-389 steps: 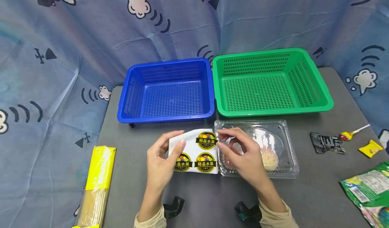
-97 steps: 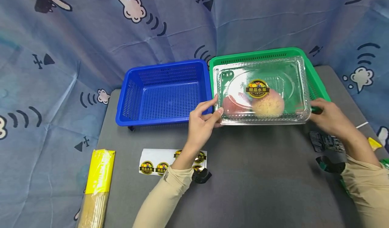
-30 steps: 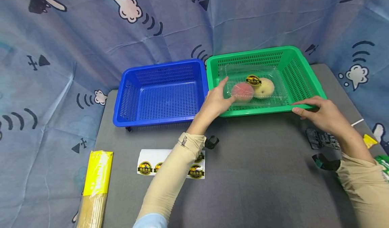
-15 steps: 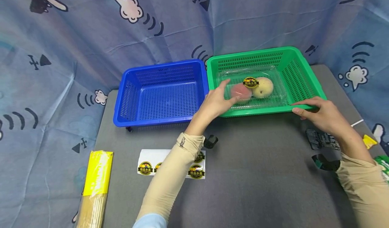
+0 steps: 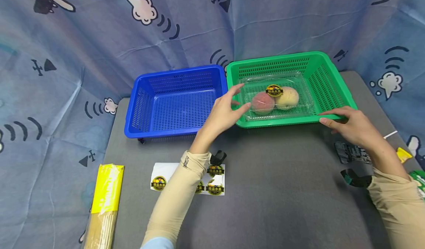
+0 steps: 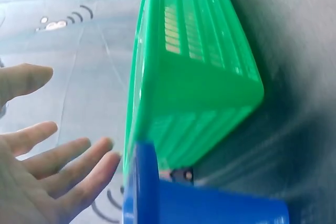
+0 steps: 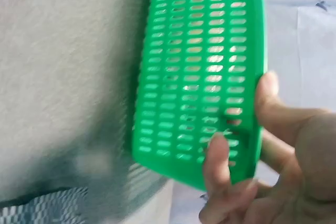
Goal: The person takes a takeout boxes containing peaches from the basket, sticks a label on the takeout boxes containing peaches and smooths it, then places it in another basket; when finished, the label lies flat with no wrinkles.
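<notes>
Green basket (image 5: 335,94), stiff and light, sits on the desk (image 5: 282,190); our right hand (image 5: 348,125) grips its near corner. Inside lies the clamshell (image 5: 299,109): thin, slippery, crushable, best held at both ends. Our left hand (image 5: 224,110) hovers, fingers spread.

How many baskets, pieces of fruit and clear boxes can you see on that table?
Baskets: 2, the blue basket and the green basket.
Fruit: 2, the pink fruit and the yellow fruit.
Clear boxes: 1, the clear box.
Total: 5.
</notes>
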A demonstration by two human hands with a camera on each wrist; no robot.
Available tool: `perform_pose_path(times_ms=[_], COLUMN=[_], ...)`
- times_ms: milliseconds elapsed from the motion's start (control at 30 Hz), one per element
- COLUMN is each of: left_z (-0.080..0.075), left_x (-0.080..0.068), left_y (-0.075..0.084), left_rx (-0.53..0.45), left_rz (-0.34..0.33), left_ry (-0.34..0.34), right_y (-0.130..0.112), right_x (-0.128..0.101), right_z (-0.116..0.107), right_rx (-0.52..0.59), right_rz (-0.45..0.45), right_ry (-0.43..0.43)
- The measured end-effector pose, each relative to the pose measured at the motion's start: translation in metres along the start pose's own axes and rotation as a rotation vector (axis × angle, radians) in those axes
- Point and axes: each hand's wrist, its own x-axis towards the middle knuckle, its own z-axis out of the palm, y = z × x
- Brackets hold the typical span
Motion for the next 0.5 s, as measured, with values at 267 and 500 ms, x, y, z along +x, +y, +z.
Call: perform_pose_path(times_ms=[267,500], left_z=[-0.019,-0.039], left_x=[-0.009,-0.008], left_y=[-0.025,-0.053], left_rx=[0.055,0.229], left_rz=[-0.029,-0.098], left_ry=[0.081,0.128], right_y=[-0.027,-0.057], right_x=[0.001,0.010], right_z=[-0.011,0.001], right_rx=[-0.093,-0.084], right_rz=[0.168,0.099], right_ry=[0.021,0.311])
